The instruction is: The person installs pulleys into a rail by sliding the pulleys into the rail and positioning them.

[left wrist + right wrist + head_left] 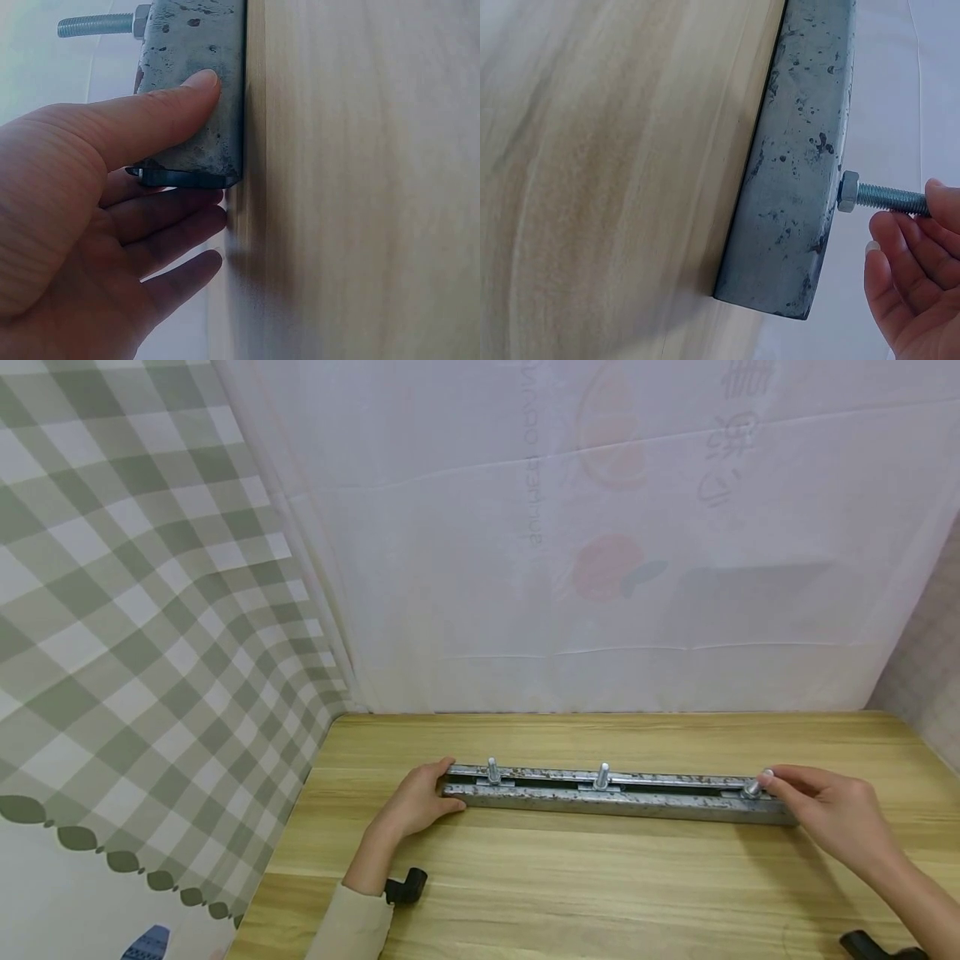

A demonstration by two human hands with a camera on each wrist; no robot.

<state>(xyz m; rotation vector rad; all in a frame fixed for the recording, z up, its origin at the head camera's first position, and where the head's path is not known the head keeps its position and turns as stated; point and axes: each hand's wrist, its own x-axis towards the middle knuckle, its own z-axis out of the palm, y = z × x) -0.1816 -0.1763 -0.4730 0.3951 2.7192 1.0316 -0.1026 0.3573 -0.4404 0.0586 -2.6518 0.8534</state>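
A speckled metal strut channel (637, 808) lies lengthwise across the wooden table, its slotted side up. Three threaded bolts stand up from the slot: a left bolt (492, 771), a middle bolt (602, 777) and a right bolt (891, 198). My left hand (420, 799) grips the channel's left end, thumb on the near face and fingers round the far side and end. At the other end, my right hand (843, 817) pinches the tip of the right bolt between thumb and fingers. A hex nut (848, 192) sits at that bolt's base, against the channel.
A black angled object (407, 887) lies beside the left forearm; another black object (866, 946) shows by the right forearm. White cloth (465, 568) hangs behind the wooden table (562, 877), and a green checked cloth (150, 610) hangs at the left.
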